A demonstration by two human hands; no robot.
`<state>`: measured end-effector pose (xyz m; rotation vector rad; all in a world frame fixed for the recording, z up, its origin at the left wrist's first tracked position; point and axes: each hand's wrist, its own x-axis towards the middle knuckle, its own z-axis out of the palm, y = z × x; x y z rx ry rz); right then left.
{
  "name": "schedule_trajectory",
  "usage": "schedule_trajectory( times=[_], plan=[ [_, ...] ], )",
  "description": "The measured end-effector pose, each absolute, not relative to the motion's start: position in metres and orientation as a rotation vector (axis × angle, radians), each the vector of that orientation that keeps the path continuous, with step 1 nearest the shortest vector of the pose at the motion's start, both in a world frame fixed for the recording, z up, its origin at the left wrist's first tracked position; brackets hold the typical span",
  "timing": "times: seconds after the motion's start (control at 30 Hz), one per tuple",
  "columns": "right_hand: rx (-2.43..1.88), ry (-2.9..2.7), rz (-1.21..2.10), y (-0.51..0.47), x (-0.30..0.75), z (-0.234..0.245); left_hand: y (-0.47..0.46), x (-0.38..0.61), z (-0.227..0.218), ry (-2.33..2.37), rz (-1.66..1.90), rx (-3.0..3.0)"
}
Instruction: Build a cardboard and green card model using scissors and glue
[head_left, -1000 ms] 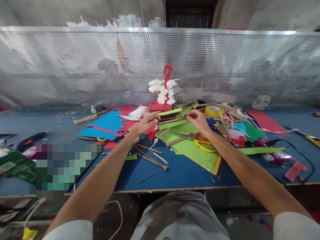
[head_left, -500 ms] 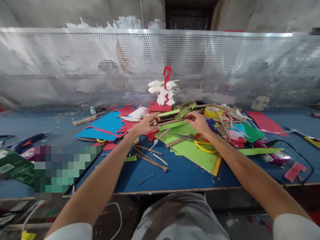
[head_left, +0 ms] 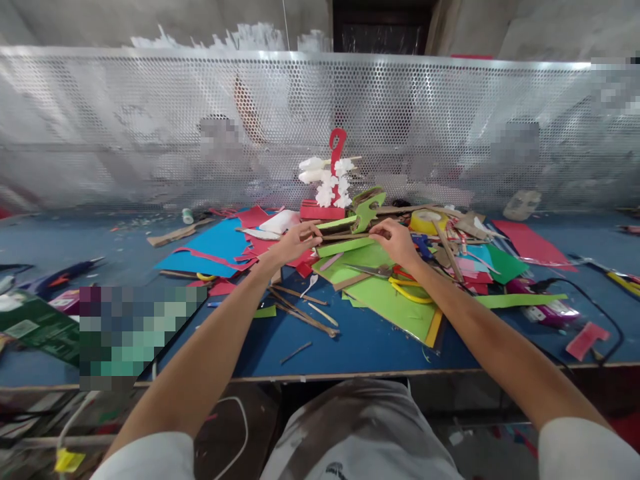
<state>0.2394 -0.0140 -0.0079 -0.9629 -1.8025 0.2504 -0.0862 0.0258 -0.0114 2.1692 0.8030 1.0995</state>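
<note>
I see both arms extended over the blue table top (head_left: 360, 343). The left hand (head_left: 295, 241) has thumb and fingers pinched together on the left end of the green-and-cardboard piece (head_left: 345, 237). The right hand (head_left: 399, 241) is closed on its right end, fingers curled over the top edge. The piece is a long, flat, layered bar: bright green foam strips above and below, with a brown corrugated cardboard layer between them. It is held roughly level, just above the paper pile at the middle of the table. A curved green cut-out (head_left: 369, 202) with a brown backing rises from the bar's top edge, near the right hand.

Under the hands lies a large smooth green sheet (head_left: 395, 303). On this sheet, scissors (head_left: 403, 287) with yellow loop handles rest just beside the right wrist. A yellow tape roll (head_left: 425, 222) sits behind the right hand. A red foam stand (head_left: 334, 175) with frilled white paper flowers stands upright behind the held piece. A flat blue sheet (head_left: 210, 248) lies left of the left hand. Thin wooden sticks (head_left: 300, 310) lie scattered below the left forearm. A perforated metal screen (head_left: 175, 127), shiny and finely holed, closes the far edge of the table.
</note>
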Motion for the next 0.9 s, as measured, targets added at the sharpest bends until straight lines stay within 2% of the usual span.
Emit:
schedule_trajectory(
  times=[0.2,0.43,0.67,0.9],
  plan=[
    [-0.938,-1.805,0.222,-0.020,0.237,0.000,0.025,-0.083,-0.009,0.913,1.169,2.216],
    [-0.957,-1.838,0.222,-0.021,0.235,-0.002,0.018,-0.081,-0.005,1.054,1.209,2.544],
    [-0.920,-1.844,0.312,-0.026,0.233,0.001,0.002,-0.060,0.002,1.001,1.082,2.860],
    [-0.963,-1.840,0.463,-0.032,0.230,0.002,-0.006,-0.051,0.007,0.975,1.090,2.653]
  ],
)
